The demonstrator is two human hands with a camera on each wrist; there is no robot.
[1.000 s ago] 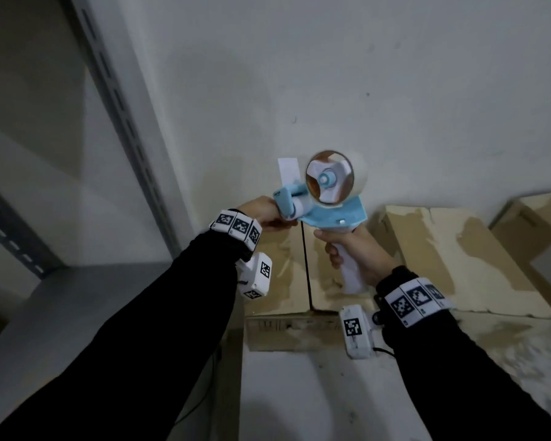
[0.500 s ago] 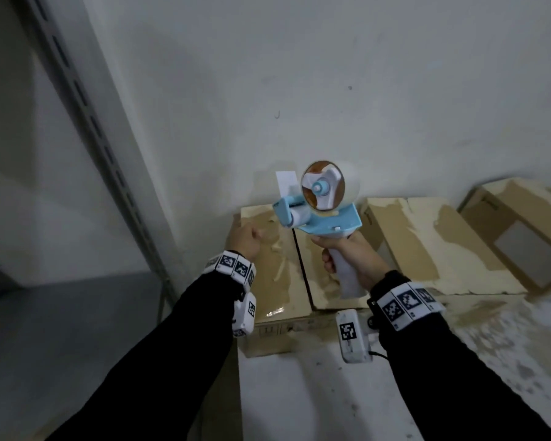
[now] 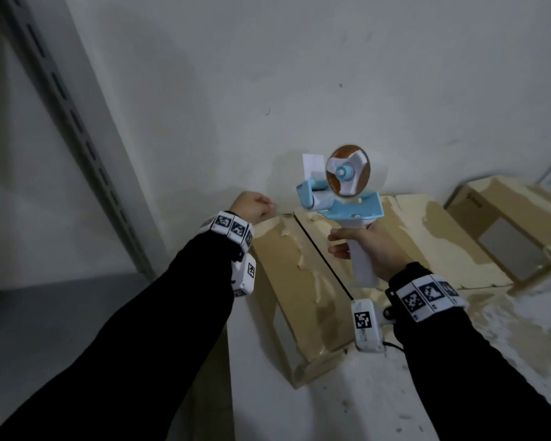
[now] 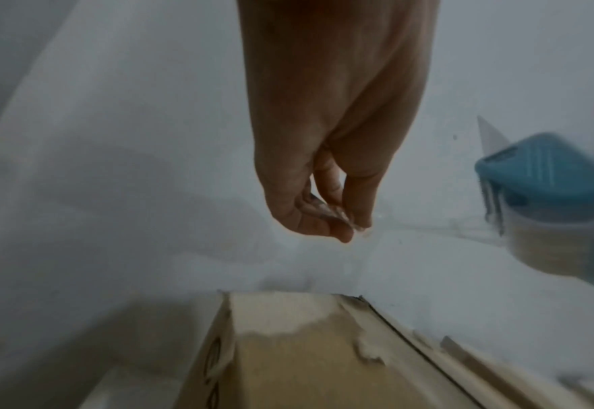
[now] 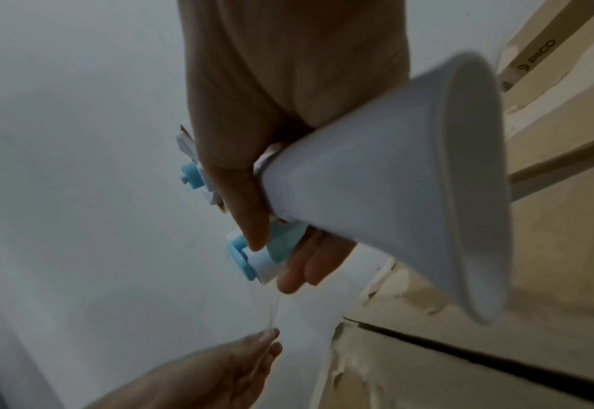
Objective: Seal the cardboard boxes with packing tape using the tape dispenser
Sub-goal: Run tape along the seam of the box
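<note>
Right hand (image 3: pixel 368 249) is wrapped around the handle of the tape dispenser (image 3: pixel 341 189), mid-frame above the box (image 3: pixel 287 272). Left hand (image 4: pixel 326 177) pinches the clear tape end (image 5: pixel 273 312). It's thin, sticky, floppy stuff, so grab the very tip.

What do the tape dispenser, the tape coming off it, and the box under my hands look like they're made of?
Tape dispenser: looks like moulded plastic, matte blue body with a smooth white handle.
Tape: thin clear film, glossy; the wall shows through the strip stretched to the left hand.
Box: brown cardboard, dull, its top layer torn away in pale patches.
</note>
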